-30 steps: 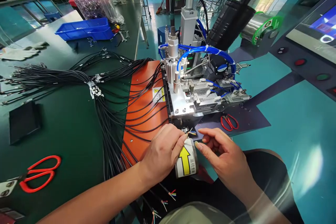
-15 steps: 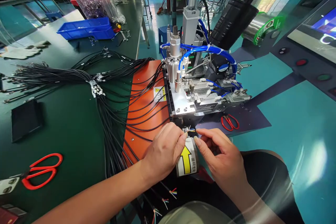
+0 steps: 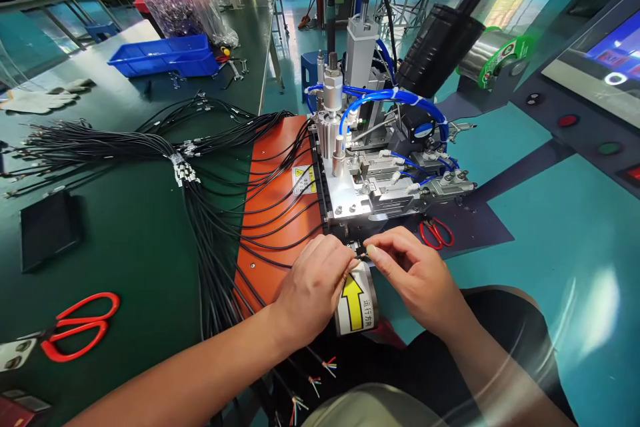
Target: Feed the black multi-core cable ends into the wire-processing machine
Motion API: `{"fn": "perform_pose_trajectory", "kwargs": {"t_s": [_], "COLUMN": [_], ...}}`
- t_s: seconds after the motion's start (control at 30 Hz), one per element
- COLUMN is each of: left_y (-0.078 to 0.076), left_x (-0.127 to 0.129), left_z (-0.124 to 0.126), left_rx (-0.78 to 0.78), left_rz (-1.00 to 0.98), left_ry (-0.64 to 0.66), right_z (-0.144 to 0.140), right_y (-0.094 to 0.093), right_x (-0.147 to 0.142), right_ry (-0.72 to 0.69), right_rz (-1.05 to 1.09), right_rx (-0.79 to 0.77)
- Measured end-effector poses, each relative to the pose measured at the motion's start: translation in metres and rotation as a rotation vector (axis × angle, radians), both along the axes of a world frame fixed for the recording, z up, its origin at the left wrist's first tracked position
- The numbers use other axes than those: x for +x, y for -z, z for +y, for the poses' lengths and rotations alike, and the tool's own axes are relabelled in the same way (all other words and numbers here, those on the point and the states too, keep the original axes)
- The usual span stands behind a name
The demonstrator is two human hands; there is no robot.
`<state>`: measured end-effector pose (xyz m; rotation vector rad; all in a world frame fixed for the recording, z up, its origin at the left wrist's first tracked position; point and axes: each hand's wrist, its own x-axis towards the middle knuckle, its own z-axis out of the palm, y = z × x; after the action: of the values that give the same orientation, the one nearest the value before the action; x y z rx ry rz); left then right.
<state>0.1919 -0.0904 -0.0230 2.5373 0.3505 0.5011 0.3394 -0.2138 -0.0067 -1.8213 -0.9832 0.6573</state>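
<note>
My left hand (image 3: 313, 290) pinches the end of a thin black cable (image 3: 270, 259) at the front edge of a small metal pneumatic machine (image 3: 373, 177). My right hand (image 3: 415, 273) meets it from the right, fingertips closed on the cable's stripped tip right below the machine's front. Both hands sit just above a white label with a yellow arrow (image 3: 356, 303). The coloured wire ends are hidden by my fingers.
A large bundle of black cables (image 3: 150, 153) fans over the green bench and an orange plate (image 3: 273, 213). Red scissors (image 3: 80, 327) lie at left; smaller red scissors (image 3: 437, 232) lie right of the machine. A blue bin (image 3: 163, 55) stands far back. More stripped ends (image 3: 320, 373) hang near my lap.
My right hand has moved left and forward to join the left at the cable tip. The coloured wire ends, visible earlier, are now covered by my fingers.
</note>
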Motion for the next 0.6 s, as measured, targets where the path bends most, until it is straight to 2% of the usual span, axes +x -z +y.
{"fn": "perform_pose_trajectory", "kwargs": {"t_s": [0.2,0.37,0.5,0.6], "left_y": [-0.001,-0.001,0.002,0.002], "left_x": [0.000,-0.002,-0.003,-0.002], "left_z": [0.001,0.000,0.000,0.001], "left_rx": [0.000,0.152,0.224,0.187], "left_rz": [-0.055,-0.050,-0.047,-0.083], "left_ry": [0.009,0.059,0.107,0.092], "right_z": [0.003,0.006,0.009,0.009], "right_y": [-0.009,-0.012,-0.014,-0.016], "right_x": [0.003,0.001,0.001,0.004], "right_ry": [-0.060,-0.177,-0.260,-0.244], "right_rz": [-0.116,-0.220,-0.229,-0.177], "right_rx": [0.007,0.026,-0.028,-0.032]}}
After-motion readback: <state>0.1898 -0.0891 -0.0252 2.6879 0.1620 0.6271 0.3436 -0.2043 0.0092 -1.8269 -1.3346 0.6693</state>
